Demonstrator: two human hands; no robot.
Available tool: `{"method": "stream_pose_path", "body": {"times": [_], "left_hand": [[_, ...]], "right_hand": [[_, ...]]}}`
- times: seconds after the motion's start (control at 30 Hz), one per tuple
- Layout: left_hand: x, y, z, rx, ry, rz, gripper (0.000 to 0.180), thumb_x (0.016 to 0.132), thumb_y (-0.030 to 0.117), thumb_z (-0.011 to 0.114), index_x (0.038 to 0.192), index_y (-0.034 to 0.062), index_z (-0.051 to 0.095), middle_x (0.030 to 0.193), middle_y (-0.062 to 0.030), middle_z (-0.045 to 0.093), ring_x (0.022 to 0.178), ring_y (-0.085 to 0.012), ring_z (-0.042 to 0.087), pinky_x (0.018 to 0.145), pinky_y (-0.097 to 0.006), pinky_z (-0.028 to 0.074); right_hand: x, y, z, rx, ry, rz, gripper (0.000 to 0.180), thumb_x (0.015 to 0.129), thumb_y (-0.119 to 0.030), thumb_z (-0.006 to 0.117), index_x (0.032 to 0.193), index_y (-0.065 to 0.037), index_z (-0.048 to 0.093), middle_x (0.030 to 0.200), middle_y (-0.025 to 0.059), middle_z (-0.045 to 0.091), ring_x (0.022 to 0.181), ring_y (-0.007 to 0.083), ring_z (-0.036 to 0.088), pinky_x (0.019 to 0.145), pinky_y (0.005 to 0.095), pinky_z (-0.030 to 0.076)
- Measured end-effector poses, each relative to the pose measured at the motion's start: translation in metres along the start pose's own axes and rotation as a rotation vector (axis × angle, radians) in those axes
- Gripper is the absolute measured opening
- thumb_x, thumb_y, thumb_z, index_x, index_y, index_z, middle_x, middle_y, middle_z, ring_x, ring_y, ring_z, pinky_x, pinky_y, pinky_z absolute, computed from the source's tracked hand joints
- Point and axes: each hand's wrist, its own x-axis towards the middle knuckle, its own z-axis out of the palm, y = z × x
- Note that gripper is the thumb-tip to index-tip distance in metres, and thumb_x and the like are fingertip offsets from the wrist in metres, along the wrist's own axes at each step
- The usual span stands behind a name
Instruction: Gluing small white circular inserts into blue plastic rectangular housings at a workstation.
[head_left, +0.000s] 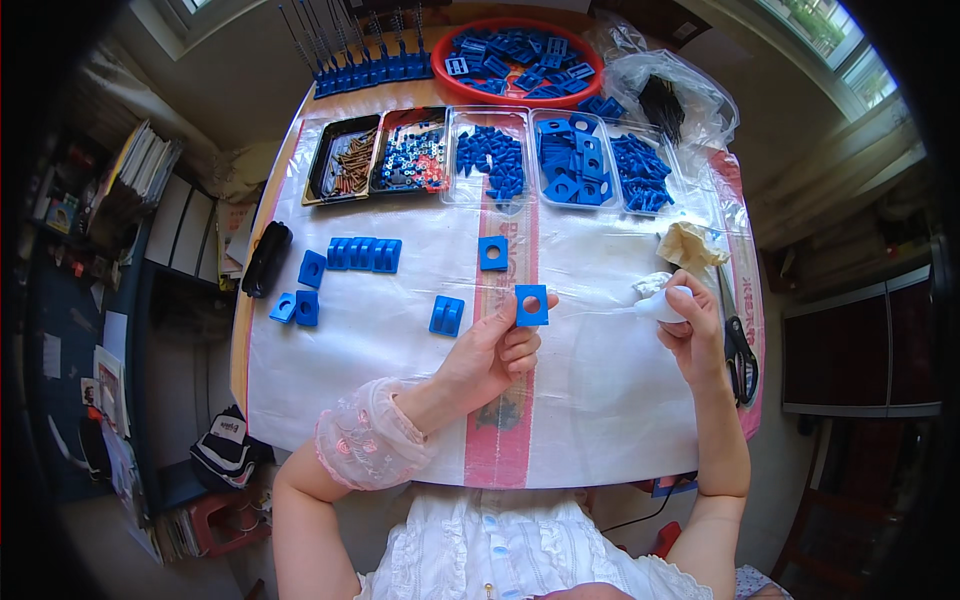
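My left hand (487,352) pinches a blue square plastic piece with a round hole (540,317) between thumb and fingers, over the middle of the covered table. In my right hand (699,330) is a small white squeeze bottle (658,307), its thin tip pointing left toward the piece but apart from it. Just beyond the held piece lies another holed blue square (485,246). A ribbed blue piece (446,316) rests to the left of my left hand. Farther left are a row of ribbed blue pieces (362,254) and several loose blue pieces (312,267).
Trays of screws (352,165), nuts (413,150) and blue parts (488,155) line the back. Behind stand a red basin (440,72) and blue parts with upright springs (372,72). Black-handled scissors (741,365), crumpled brown paper (693,246) and white tissue (651,283) lie right; a black case (267,260) left.
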Motion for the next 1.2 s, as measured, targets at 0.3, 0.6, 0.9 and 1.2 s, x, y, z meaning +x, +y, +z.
{"method": "stream_pose_path", "body": {"times": [0.3, 0.6, 0.9, 1.2], "left_hand": [[-0.001, 0.0, 0.001, 0.006, 0.003, 0.001, 0.056, 0.104, 0.041, 0.047, 0.141, -0.0006, 0.042, 0.071, 0.0072, 0.026, 0.061, -0.0041, 0.026, 0.056, -0.02, 0.028], [0.0, -0.001, 0.0, 0.06, -0.009, 0.019, 0.057, 0.104, 0.041, 0.048, 0.141, -0.0015, 0.041, 0.071, 0.007, 0.025, 0.061, -0.0044, 0.026, 0.056, -0.02, 0.028], [0.0, -0.001, 0.0, 0.044, -0.014, 0.021, 0.058, 0.103, 0.041, 0.048, 0.14, -0.0022, 0.042, 0.071, 0.0071, 0.024, 0.061, -0.0044, 0.026, 0.056, -0.02, 0.028], [-0.001, -0.001, 0.002, 0.015, 0.004, 0.009, 0.057, 0.103, 0.042, 0.049, 0.139, -0.0019, 0.043, 0.072, 0.007, 0.024, 0.061, -0.0048, 0.025, 0.056, -0.02, 0.027]], "right_hand": [[0.004, 0.003, -0.005, 0.169, -0.057, -0.07, 0.014, 0.096, -0.023, 0.061, 0.091, -0.012, 0.054, 0.068, -0.0066, 0.045, 0.052, 0.0009, 0.033, 0.047, 0.0189, 0.026], [0.012, 0.006, 0.001, 0.224, -0.036, -0.273, 0.028, 0.099, -0.024, 0.06, 0.118, -0.005, 0.054, 0.089, 0.0074, 0.062, 0.072, 0.0105, 0.057, 0.067, 0.0253, 0.049], [0.015, -0.01, -0.007, 0.029, 0.033, -0.274, 0.032, 0.094, -0.012, 0.065, 0.121, -0.002, 0.051, 0.105, 0.0146, 0.068, 0.09, 0.0164, 0.069, 0.089, 0.0287, 0.054], [0.023, -0.021, -0.001, -0.18, 0.063, -0.27, 0.023, 0.087, -0.005, 0.07, 0.109, -0.004, 0.062, 0.098, 0.0036, 0.068, 0.093, 0.0101, 0.062, 0.087, 0.025, 0.045]]}}
